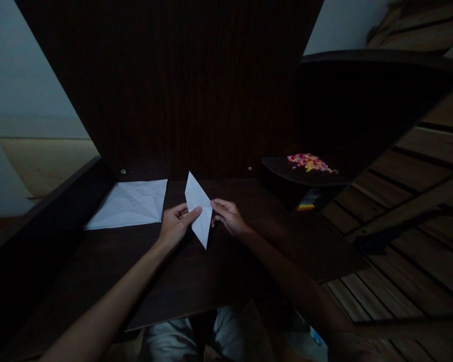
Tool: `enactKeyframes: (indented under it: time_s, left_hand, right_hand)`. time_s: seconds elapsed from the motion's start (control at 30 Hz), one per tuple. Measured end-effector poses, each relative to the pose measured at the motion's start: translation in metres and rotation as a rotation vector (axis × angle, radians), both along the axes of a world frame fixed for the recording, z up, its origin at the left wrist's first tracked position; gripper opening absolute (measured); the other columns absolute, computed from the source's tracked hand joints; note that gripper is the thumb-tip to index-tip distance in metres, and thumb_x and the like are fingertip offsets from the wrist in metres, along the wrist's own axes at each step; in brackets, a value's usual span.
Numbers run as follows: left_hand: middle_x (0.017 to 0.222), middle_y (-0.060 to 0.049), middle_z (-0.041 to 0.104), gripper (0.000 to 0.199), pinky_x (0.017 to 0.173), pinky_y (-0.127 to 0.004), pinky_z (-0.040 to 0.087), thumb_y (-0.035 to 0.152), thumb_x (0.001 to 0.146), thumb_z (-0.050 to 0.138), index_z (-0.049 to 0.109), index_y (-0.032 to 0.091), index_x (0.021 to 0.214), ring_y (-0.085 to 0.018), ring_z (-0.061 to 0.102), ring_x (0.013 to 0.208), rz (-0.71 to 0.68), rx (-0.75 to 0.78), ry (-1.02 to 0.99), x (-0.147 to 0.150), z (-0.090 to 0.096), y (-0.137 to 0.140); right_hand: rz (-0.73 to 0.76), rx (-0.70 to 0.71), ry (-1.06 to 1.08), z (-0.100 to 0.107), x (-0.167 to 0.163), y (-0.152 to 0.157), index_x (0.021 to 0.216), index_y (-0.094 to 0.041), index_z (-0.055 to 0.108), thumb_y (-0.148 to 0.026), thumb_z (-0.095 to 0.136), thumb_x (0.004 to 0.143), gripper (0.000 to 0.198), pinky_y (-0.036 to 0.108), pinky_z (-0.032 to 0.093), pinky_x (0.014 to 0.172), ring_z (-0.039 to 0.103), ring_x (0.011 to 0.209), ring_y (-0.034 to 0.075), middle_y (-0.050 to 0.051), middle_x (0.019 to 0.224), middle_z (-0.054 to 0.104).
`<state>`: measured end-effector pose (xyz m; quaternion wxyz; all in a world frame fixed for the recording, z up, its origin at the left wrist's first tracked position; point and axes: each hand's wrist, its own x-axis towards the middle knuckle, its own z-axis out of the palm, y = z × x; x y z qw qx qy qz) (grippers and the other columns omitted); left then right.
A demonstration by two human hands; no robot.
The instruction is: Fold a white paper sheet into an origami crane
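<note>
A folded sheet of white paper (199, 193), long and pointed at its top and bottom ends, is held up above the dark desk (166, 281). My left hand (176, 223) grips its left side, the thumb lying across the front face and the fingers behind. On the opposite side, my right hand (228, 215) pinches the paper's right edge between thumb and fingers. Some of the right fingers are hidden behind the paper. To the left of my hands, a stack of creased white paper sheets (130, 203) lies flat on the desk.
A rounded shelf (279, 166) at the right carries a pile of small colourful pieces (309, 162). Below it is a small item with a yellow part (305, 206). A dark panel (181, 90) rises behind the desk, and a raised side board (41, 206) borders the left.
</note>
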<state>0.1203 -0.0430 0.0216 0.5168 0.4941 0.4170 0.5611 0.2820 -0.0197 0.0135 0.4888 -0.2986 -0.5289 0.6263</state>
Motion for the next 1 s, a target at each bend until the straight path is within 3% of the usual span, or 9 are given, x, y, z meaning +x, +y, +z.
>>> enactKeyframes:
  time_s: [0.7, 1.0]
  left_hand:
    - [0.076, -0.007, 0.074, 0.037, 0.056, -0.028, 0.053, 0.041, 0.062, 0.078, 0.072, 0.012, 0.083, -0.022, 0.068, 0.065, 0.007, 0.0, 0.07, 0.002, 0.007, -0.006]
    - [0.082, -0.009, 0.074, 0.034, 0.062, -0.027, 0.053, 0.037, 0.064, 0.079, 0.072, 0.012, 0.085, -0.019, 0.068, 0.068, -0.06, -0.041, -0.079, 0.002, 0.004, -0.003]
  right_hand:
    - [-0.022, 0.045, -0.01, -0.011, -0.004, 0.001, 0.074, -0.016, 0.06, -0.05, 0.072, 0.067, 0.036, 0.019, 0.041, 0.04, 0.049, 0.044, 0.008, -0.004, 0.056, 0.055]
    - [0.04, -0.052, 0.058, -0.011, -0.006, -0.001, 0.069, -0.017, 0.055, -0.06, 0.069, 0.065, 0.046, 0.02, 0.041, 0.04, 0.048, 0.046, 0.009, -0.003, 0.056, 0.053]
